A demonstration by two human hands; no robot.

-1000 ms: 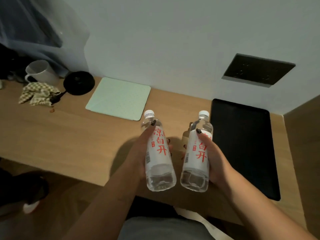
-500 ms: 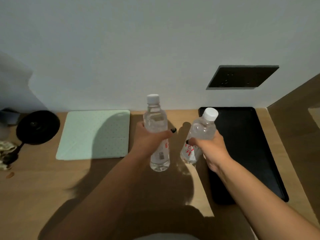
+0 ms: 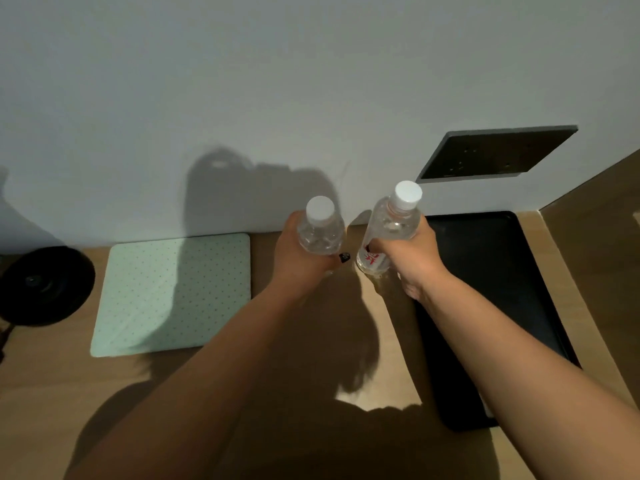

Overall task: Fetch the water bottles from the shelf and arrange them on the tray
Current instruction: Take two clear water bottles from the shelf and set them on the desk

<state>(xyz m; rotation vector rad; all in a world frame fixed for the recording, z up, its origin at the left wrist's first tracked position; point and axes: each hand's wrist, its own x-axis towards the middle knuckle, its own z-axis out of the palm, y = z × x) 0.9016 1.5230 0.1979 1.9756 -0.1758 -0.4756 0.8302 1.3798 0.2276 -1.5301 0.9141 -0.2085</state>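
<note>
L grip (image 3: 304, 258) & R grip (image 3: 408, 254) each wrap a bottle (image 3: 320, 226), beside tray (image 3: 485, 271).

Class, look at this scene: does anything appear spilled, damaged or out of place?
Nothing stands out. Both bottles are capped: the left hand grips the left bottle, the right hand the right bottle, which tilts. The tray lies flat.

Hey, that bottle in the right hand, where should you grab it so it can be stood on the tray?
Round the clear shoulder, just below the white cap, from the side. The right hand already wraps the right bottle there, leaving the base free to meet the tray. Its round, narrow body suits a wrap, and it tilts only slightly.
</note>
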